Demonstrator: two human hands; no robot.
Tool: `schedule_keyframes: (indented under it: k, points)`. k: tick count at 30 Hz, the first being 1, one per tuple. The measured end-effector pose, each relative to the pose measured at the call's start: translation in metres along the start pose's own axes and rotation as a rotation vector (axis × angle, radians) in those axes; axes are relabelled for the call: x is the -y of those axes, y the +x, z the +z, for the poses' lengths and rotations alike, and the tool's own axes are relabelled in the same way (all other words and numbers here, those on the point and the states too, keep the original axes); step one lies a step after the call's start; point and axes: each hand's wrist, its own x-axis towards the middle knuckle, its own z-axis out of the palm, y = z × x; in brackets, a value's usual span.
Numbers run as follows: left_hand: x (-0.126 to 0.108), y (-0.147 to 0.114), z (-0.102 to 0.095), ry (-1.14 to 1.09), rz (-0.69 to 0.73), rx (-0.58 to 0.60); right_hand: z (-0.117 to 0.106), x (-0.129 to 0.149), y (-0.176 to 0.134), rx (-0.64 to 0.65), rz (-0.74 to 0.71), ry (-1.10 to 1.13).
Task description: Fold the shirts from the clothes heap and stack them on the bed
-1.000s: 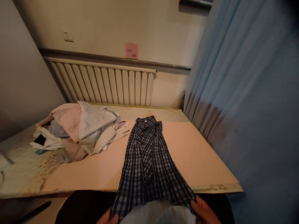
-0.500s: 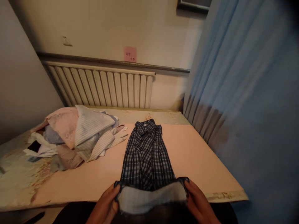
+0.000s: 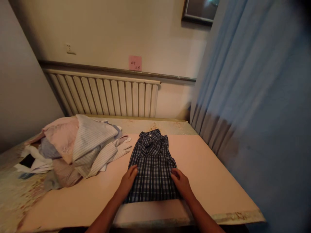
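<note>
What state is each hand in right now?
Left hand: loosely curled at the left edge of the plaid garment; grip cannot be told.
Right hand: loosely curled at the garment's right edge; grip cannot be told.

A table with a flower-patterned cover (image 3: pixel 11 197) carries a broad pink sheet (image 3: pixel 206 181). A dark checked garment (image 3: pixel 153 179) lies mid-sheet, its collar at the far edge; a jumbled clothes pile (image 3: pixel 94 132) spreads leftward onto the cover.
</note>
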Motion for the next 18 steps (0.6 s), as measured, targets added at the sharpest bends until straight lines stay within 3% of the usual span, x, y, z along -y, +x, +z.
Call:
schedule_keyframes:
  k: [2, 4, 6, 10, 14, 18]
  points:
    - [0.027, -0.025, -0.006, 0.491, 0.322, 0.055, -0.009, -0.013, -0.031, 0.071, -0.298, -0.328]
    - [0.051, -0.045, -0.014, 0.838, 0.603, 0.167, -0.017, -0.027, -0.055, 0.184, -0.597, -0.646]
    - [0.068, -0.054, -0.020, 1.097, 0.747, 0.241, -0.021, -0.038, -0.066, 0.267, -0.751, -0.866]
    - [0.083, -0.043, -0.027, 1.342, 0.754, 0.187, -0.015, -0.047, -0.061, 0.249, -0.751, -1.065]
    - [0.083, -0.030, -0.028, 1.366, 0.756, 0.180, -0.005, -0.038, -0.051, 0.213, -0.705, -1.094]
    - [0.080, -0.035, -0.030, 1.391, 0.717, 0.200, -0.004, -0.022, -0.053, 0.255, -0.690, -1.088]
